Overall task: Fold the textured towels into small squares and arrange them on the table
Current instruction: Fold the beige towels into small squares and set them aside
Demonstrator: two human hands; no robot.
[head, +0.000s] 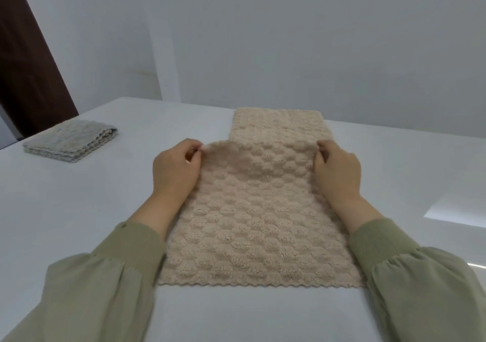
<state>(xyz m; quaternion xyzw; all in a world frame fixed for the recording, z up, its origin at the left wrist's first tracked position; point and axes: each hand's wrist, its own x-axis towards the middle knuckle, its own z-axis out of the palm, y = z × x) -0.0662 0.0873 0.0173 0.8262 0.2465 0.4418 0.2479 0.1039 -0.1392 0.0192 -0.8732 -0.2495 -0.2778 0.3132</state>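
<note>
A beige bubble-textured towel (259,218) lies lengthwise on the white table (105,197), its scalloped near hem toward me. One layer is raised and folded over the rest, its edge lifted mid-towel. My left hand (175,169) pinches that lifted edge at its left corner. My right hand (336,170) pinches the same edge at its right corner. The far part of the towel lies flat beyond my hands. A grey textured towel (69,142), folded into a small thick square, sits at the table's far left.
A pale wall rises just behind the table's far edge. A dark brown door or panel (23,65) stands at the far left. A bright patch of reflected light (457,210) lies on the table at the right.
</note>
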